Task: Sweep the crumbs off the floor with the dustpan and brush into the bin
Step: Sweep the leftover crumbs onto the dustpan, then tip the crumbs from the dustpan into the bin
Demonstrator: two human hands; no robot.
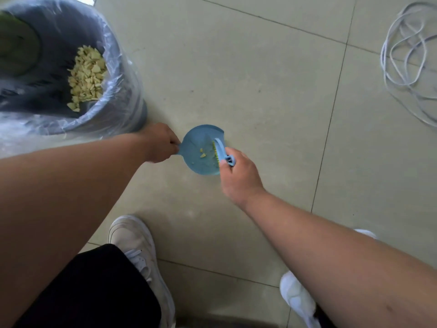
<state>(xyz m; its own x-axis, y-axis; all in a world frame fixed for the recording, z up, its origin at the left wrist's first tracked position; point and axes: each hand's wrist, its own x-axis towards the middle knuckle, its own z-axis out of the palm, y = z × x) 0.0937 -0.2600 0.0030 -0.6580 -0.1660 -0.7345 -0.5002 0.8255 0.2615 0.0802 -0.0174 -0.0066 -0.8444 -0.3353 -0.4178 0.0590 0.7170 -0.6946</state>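
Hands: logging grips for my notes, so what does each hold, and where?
Left hand pinches the dustpan by its handle; right hand grips the brush by its handle end.

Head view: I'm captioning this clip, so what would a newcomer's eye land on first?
Centre frame, the blue dustpan holds a few crumbs, gripped by the left hand while the right hand works the brush. At upper left, the lined bin already holds a pale heap of pieces.
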